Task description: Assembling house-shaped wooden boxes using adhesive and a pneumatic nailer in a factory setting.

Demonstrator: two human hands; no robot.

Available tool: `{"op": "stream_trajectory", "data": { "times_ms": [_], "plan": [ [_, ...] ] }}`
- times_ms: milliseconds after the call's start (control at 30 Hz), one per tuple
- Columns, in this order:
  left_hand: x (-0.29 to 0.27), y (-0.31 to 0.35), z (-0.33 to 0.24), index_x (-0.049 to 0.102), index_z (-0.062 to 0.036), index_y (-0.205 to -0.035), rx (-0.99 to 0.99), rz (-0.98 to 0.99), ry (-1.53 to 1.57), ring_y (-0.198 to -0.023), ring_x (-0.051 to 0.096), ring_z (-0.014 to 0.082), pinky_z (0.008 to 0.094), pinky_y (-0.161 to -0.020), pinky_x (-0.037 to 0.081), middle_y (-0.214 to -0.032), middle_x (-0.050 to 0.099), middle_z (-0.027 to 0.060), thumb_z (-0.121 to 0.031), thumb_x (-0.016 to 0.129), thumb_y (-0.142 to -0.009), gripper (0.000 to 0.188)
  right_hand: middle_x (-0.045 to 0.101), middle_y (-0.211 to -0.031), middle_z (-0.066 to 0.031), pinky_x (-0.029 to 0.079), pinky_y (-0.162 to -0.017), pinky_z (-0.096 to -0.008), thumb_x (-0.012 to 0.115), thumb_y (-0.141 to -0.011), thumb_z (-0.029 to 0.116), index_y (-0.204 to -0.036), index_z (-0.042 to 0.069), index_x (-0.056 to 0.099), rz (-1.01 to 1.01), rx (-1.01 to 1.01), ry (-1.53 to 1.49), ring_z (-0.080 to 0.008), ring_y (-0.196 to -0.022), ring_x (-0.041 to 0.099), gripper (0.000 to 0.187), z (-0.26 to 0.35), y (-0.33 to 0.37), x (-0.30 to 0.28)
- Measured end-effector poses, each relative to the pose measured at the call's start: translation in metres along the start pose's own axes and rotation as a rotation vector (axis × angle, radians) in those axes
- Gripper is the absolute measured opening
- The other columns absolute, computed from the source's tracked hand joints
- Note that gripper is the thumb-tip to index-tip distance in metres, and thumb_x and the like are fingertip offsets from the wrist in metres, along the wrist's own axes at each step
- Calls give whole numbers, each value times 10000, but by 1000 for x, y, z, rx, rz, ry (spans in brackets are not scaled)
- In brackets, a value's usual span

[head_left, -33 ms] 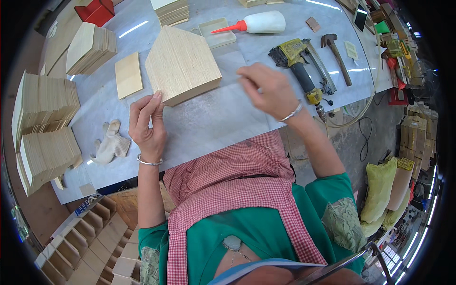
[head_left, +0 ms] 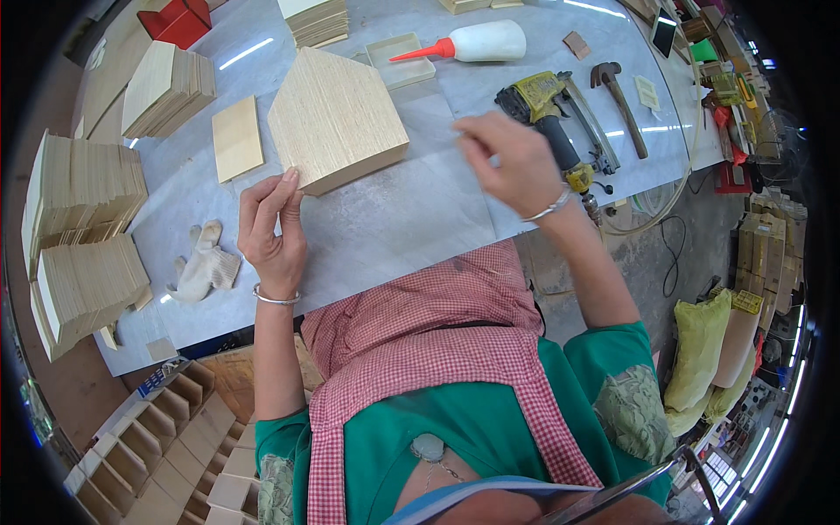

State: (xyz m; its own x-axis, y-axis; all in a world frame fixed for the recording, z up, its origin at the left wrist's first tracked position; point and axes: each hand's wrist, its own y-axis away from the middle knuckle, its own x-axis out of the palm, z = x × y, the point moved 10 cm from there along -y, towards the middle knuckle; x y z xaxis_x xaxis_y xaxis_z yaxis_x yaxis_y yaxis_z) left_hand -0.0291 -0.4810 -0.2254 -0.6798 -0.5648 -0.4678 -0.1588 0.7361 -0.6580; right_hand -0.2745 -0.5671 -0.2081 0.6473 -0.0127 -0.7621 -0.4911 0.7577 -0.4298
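Observation:
A house-shaped wooden box [head_left: 338, 118] lies on the grey tabletop with its pointed end away from me. My left hand [head_left: 273, 229] pinches its near left corner between thumb and fingers. My right hand [head_left: 510, 164], slightly blurred, hovers over the table to the right of the box. Its thumb and fingers are apart, and I see nothing in them. Close beyond that hand lies a yellow and black nail gun [head_left: 553, 118] joined to an air hose. Farther right rests a claw hammer [head_left: 623, 109] with a wooden handle.
Stacks of house-shaped wooden panels [head_left: 87, 188] line the left side. A loose rectangular panel [head_left: 237, 138] and a white glove [head_left: 205, 262] lie left of the box. Beyond it, a white glue bottle [head_left: 490, 41] with a red nozzle lies across a shallow tray [head_left: 398, 45].
My right hand has shifted a little to the right, away from the box and toward the nail gun. My left hand and the box stay in place.

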Motion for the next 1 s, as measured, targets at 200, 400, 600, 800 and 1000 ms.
{"op": "stream_trajectory", "data": {
  "times_ms": [200,400,600,800,1000],
  "plan": [
    [1,1,5,706,-38,-997,-72,-3,57,-793,618,182,269,-692,495,-894,639,96,32,702,-781,227,598,-950,-115,506,-704,-385,670,-787,154,-1118,68,579,9,239,459,-294,-856,611,354,-79,45,-65],
    [1,-1,4,705,-38,-1003,-60,-12,100,-784,614,177,267,-681,491,-885,635,90,24,700,-787,225,582,-1056,-171,499,-774,-441,698,-758,223,-1335,78,394,206,564,577,-344,-954,588,668,-126,79,-49],
    [-1,-2,2,705,-42,-1003,-54,-17,122,-775,616,176,265,-662,494,-876,631,87,26,695,-791,223,602,-1051,-292,487,-818,-476,648,-682,209,-1348,29,336,290,768,462,-439,-937,604,758,-151,69,-41],
    [-1,-1,2,703,-53,-1013,-45,-25,118,-765,619,182,272,-650,499,-869,626,85,30,689,-794,234,624,-725,-192,521,-585,-392,605,-703,163,-1210,-40,449,336,736,120,-305,-616,639,569,-83,31,-78],
    [-1,1,3,701,-52,-1012,-49,-31,130,-759,621,182,276,-641,512,-868,624,88,39,684,-793,238,577,-617,-47,472,-462,-258,637,-743,129,-929,-62,559,455,830,-382,-92,-490,553,278,14,7,-65]
  ]
}}
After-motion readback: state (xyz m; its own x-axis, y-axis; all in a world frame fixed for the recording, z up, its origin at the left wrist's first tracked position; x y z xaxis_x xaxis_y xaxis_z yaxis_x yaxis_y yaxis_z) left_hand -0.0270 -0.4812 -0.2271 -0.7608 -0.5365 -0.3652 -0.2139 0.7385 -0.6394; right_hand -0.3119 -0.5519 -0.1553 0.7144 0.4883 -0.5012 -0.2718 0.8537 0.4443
